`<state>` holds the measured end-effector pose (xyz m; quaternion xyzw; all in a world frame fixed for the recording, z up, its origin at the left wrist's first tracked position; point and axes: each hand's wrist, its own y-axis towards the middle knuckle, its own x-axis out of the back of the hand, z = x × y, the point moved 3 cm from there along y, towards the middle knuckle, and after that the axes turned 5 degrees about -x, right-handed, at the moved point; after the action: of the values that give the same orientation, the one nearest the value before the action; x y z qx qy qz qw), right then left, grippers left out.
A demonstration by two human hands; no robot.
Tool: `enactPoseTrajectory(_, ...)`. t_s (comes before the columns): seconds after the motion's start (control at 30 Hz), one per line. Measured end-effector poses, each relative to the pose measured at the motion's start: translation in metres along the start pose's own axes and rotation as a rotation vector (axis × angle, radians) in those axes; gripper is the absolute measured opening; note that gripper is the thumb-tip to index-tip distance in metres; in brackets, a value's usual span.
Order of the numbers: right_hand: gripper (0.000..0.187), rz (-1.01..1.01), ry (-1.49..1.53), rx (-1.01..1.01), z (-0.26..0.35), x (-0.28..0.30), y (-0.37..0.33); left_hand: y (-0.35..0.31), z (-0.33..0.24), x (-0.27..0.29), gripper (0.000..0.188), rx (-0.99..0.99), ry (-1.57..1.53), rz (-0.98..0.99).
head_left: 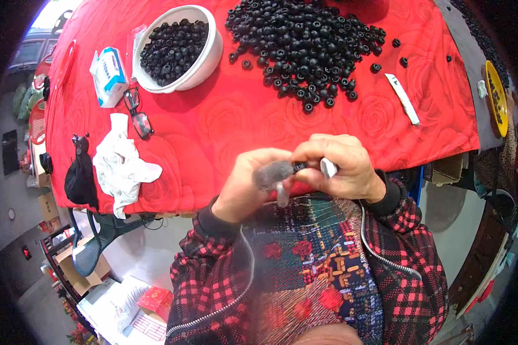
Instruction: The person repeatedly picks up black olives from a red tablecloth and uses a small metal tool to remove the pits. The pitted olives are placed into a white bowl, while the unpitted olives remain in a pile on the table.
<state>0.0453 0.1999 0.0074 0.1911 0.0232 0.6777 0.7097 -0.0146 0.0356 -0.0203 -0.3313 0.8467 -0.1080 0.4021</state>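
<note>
My two hands meet over the near edge of the red-covered table. A small round black ring-like piece (299, 167) sits between their fingertips. My left hand (244, 181) is closed on it, with worn grey covers (274, 174) over some fingertips, partly smeared by motion. My right hand (342, 167) is curled around a slim white-ended tool (328, 167), whose other end is hidden by the fingers; its thumb and forefinger are close against the black piece. Farther off lies a large heap of similar black pieces (311, 43), and a white bowl (216, 54) holds many more.
Black-framed glasses (139, 118), a blue-and-white packet (110, 77) and a crumpled white cloth (124, 161) lie on the left, near a black pouch-like item (82, 175). A white strip (403, 99) rests on the right. Beyond the table's right edge is a yellow tray (496, 98).
</note>
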Motion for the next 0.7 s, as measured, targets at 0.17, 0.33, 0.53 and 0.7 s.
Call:
enactPoseTrajectory(0.17, 0.028, 0.136, -0.029, 0.17, 0.003, 0.003, 0.001, 0.001, -0.001, -0.004, 0.012, 0.134, 0.198, 0.18)
enactPoseTrajectory(0.33, 0.03, 0.123, -0.093, 0.234, 0.003, 0.004, 0.0, 0.002, 0.002, -0.005, 0.019, 0.122, 0.2, 0.206)
enactPoseTrajectory(0.53, 0.031, -0.048, -0.353, 0.304, 0.01, 0.001, -0.004, 0.001, 0.003, -0.008, 0.025, -0.105, 0.021, 0.118)
enactPoseTrajectory(0.7, 0.032, 0.036, -0.415, 0.154, 0.006, 0.002, -0.02, -0.001, -0.006, -0.007, 0.023, -0.287, 0.024, 0.028)
